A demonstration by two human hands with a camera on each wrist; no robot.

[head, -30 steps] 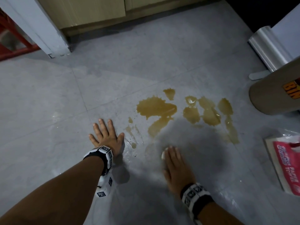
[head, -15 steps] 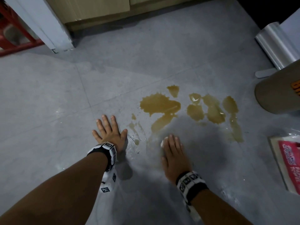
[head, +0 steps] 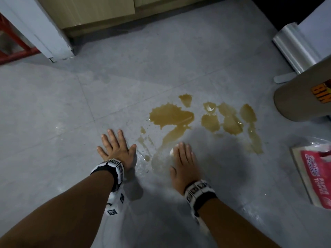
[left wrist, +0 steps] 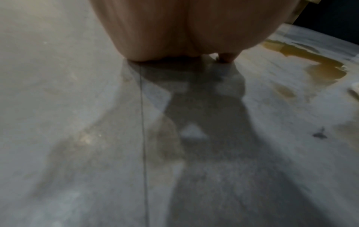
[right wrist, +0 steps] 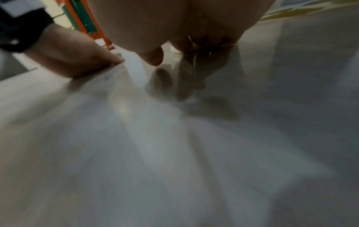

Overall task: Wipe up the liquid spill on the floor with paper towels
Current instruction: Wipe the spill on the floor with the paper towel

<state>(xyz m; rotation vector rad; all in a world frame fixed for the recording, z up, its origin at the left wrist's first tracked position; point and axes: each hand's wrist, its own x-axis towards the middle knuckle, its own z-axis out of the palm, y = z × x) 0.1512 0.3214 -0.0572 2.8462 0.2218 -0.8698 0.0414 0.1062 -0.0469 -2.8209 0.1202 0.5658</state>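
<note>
A brown liquid spill [head: 172, 117] lies in several puddles on the grey tile floor [head: 53, 113], with thin streaks trailing toward me. My right hand [head: 184, 158] lies flat on a white paper towel [head: 171, 151] at the near tail of the spill. Only a corner of the towel shows by the fingertips. My left hand [head: 116, 149] rests flat on bare floor just left of the streaks, fingers spread, holding nothing. In the left wrist view the spill [left wrist: 320, 67] lies to the right of the palm [left wrist: 174, 30]. The blurred right wrist view shows my right palm [right wrist: 174, 23] and the left hand [right wrist: 73, 53].
A red-and-white tissue pack [head: 315, 174] lies on the floor at the right. Behind it stand a tan cylindrical bin [head: 300, 99] and a clear plastic roll [head: 295, 45]. A wooden cabinet [head: 89, 9], a white post [head: 44, 33] and a red frame [head: 16, 52] line the far side.
My right hand has slid forward with the towel toward the brown puddles. The left hand has stayed planted in the same spot.
</note>
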